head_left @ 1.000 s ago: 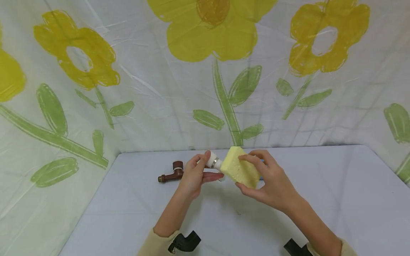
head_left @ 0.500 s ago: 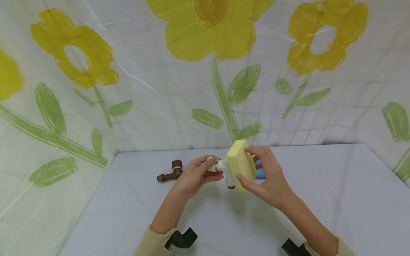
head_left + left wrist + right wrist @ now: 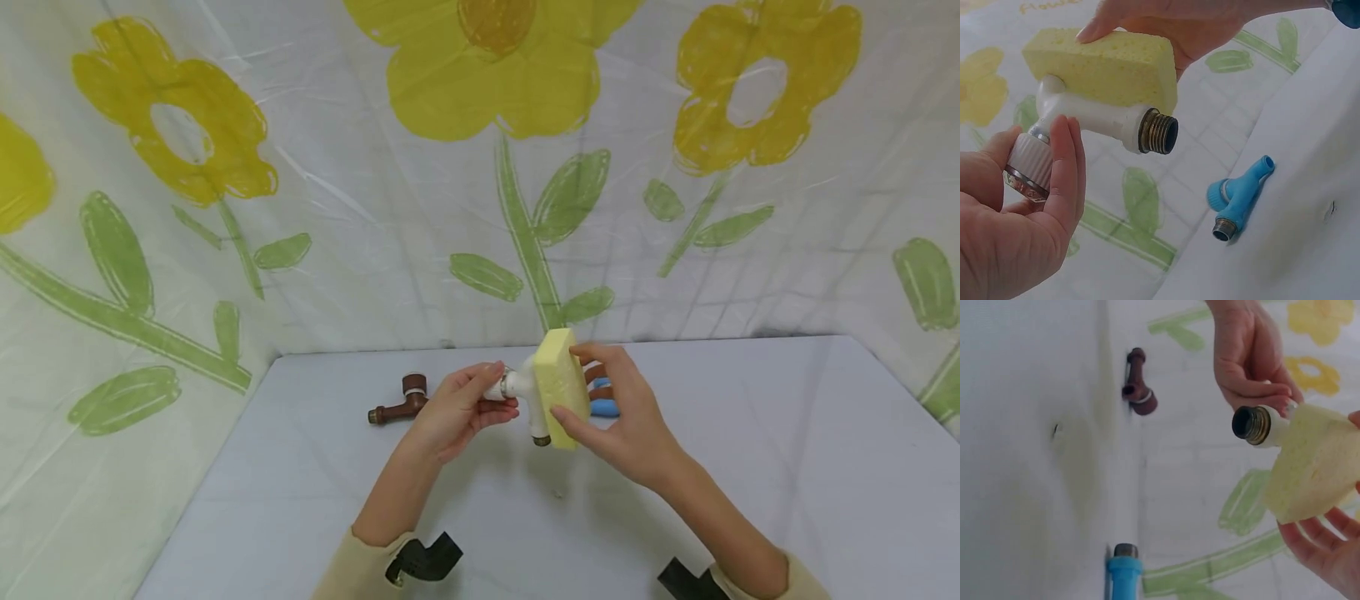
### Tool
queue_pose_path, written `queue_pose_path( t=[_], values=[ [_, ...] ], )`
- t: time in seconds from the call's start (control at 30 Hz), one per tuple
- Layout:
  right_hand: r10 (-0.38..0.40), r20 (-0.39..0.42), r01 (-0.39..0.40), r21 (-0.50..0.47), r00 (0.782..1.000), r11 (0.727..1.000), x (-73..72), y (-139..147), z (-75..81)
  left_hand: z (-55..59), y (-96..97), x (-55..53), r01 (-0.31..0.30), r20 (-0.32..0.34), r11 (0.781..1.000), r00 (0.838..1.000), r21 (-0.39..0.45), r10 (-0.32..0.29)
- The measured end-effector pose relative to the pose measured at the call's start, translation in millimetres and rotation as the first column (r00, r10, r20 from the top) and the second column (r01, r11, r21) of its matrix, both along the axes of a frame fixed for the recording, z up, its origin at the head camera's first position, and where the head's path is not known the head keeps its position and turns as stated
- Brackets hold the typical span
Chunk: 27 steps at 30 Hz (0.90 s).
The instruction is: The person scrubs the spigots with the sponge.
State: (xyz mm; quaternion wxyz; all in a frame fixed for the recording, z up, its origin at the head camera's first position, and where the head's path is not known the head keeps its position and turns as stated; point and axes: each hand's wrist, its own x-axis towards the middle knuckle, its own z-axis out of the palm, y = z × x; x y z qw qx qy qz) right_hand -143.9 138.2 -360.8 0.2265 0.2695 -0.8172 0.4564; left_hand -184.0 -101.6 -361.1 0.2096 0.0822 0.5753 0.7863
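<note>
Head view: three taps (white (image 3: 525, 392), brown (image 3: 397, 404), blue (image 3: 603, 407)), one sponge (image 3: 564, 387).

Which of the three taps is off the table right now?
The white tap: the left hand holds it up against the yellow sponge. The brown tap and blue tap lie on the table.

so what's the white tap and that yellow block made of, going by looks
White tap: looks like smooth, slightly glossy plastic, with a brassy metal threaded end and a ribbed collar edged with a silvery ring. Yellow block: a sponge, probably foam, matte and pitted with small pores.
</note>
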Motion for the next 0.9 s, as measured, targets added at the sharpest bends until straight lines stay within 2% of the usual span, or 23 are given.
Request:
queue_pose_path(
  t=[0.1, 0.2, 0.33, 0.63, 0.77, 0.9],
  values=[
    [0.006, -0.012, -0.006, 0.031, 1.0, 1.0, -0.5, 1.2, 0.7, -0.1, -0.8, -0.2, -0.013, 0.0, 1.0, 1.0, 0.009, 0.013],
    [-0.006, -0.032, 0.008, 0.044, 0.999, 0.999, -1.4, 3.4, 2.0, 0.4, -0.2, 0.2, 0.012, 0.008, 1.0, 1.0, 0.009, -0.012],
    [-0.009, -0.012, 0.009, 0.016, 1.0, 1.0, -1.8, 4.7, 2.5, 1.5, 0.8, 1.1, 0.022, 0.012, 1.0, 1.0, 0.0, -0.022],
    [0.01, 0.048, -0.01, 0.008, 0.999, 1.0, -1.1, 0.4, -2.4, 3.8, -2.9, -0.9, -0.074, 0.04, 0.997, 0.996, -0.008, 0.074],
    [0.02, 0.083, -0.024, 0.037, 0.996, 0.999, -0.4, -1.7, -4.1, 4.7, -5.0, -1.4, -0.088, 0.031, 0.996, 0.996, 0.006, 0.088],
    [0.023, 0.072, -0.027, 0.062, 0.997, 0.998, -0.7, -2.1, -3.9, 6.5, -4.5, -0.3, -0.07, 0.018, 0.997, 0.997, 0.02, 0.069]
  ],
)
